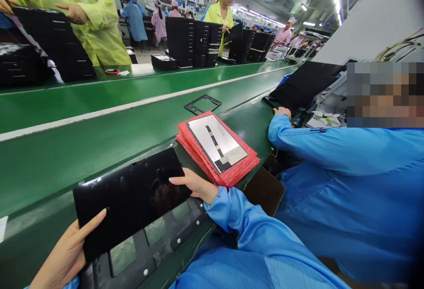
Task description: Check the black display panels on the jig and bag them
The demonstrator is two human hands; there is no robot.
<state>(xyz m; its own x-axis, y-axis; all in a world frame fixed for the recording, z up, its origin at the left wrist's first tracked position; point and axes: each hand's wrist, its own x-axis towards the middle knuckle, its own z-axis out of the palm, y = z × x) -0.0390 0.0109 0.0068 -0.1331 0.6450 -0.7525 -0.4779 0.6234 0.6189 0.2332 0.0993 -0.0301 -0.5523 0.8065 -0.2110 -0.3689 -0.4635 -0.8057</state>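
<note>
A black glossy screen panel is held between my two hands, tilted, with smudges on its face. My left hand grips its left end, thumb on the front and the other fingers behind it. At the right end, my right hand has its thumb on the front edge, the fingers mostly hidden behind. Below the panel lies a dark grey frame-like fixture with window openings and white round dots. To the right, a silver-backed display panel with a dark strip rests on red bubble-wrap sheets.
A thin black frame lies on the green bench beyond the bubble wrap. A co-worker in a blue sleeve sits close on my right. Across the bench stand stacks of black trays and people in yellow.
</note>
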